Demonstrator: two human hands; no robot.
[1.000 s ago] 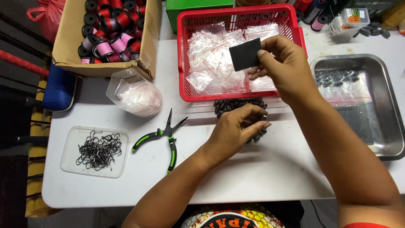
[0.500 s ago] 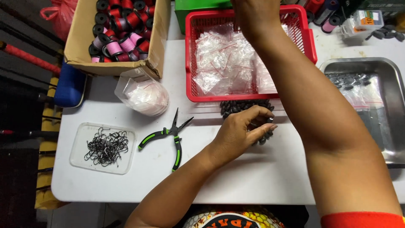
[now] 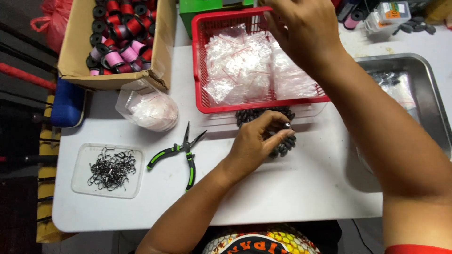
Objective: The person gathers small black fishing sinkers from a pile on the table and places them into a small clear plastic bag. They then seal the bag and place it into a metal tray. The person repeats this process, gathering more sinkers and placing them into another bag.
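A heap of small dark, oval beads (image 3: 278, 136) is seen lying on the white table, just in front of the red basket (image 3: 207, 70), partly covered by fingers. One bead appears to be pinched at the fingertips of the left hand (image 3: 256, 146), though this cannot be told for sure. The basket, of open mesh plastic, is filled with crumpled clear bags with thin red strips (image 3: 245, 66); the right hand (image 3: 301, 28) is held above its far edge.
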